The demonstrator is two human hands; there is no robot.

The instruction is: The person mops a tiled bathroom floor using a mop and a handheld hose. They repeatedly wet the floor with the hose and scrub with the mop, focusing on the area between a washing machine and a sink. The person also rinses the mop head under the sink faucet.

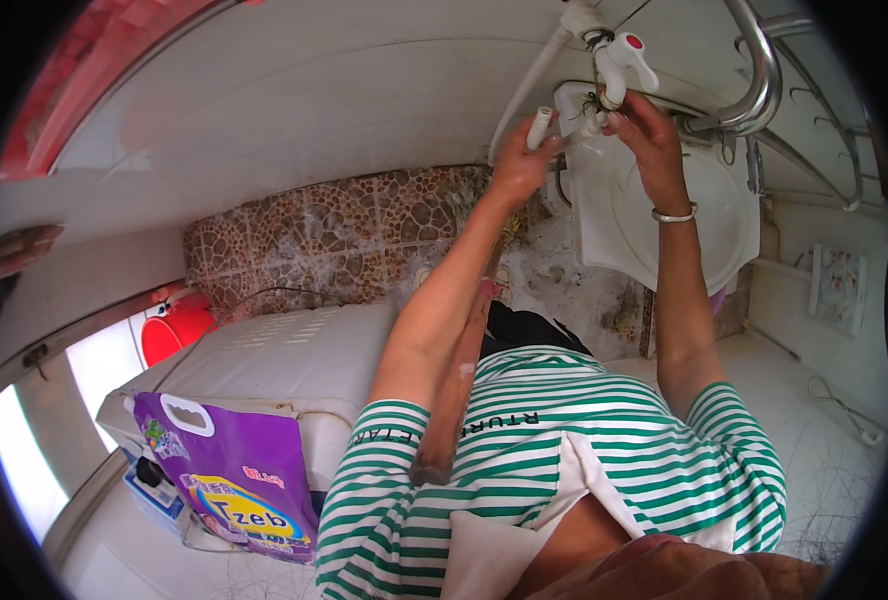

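A pale ribbed hose point(539, 129) is gripped in my left hand point(523, 165), its end sticking up past the fingers. Just beside it, a translucent hose piece point(583, 136) runs towards the tap's outlet. My right hand point(648, 142), with a silvery bangle at the wrist, pinches the fitting point(600, 120) under the spout. The white plastic tap point(618, 66) has a lever with a red mark. Dark wire or twine point(588, 103) is tangled near its outlet. Below my hands is a white washbasin point(703, 217). A wooden pole point(451, 405) leans between my left arm and striped shirt.
A chrome tube rack point(763, 90) juts over the basin. To the left stand a vented white plastic appliance point(294, 352), a purple detergent bag point(238, 465) and a red plastic container point(178, 330). A cable with a plug point(856, 427) lies at the right.
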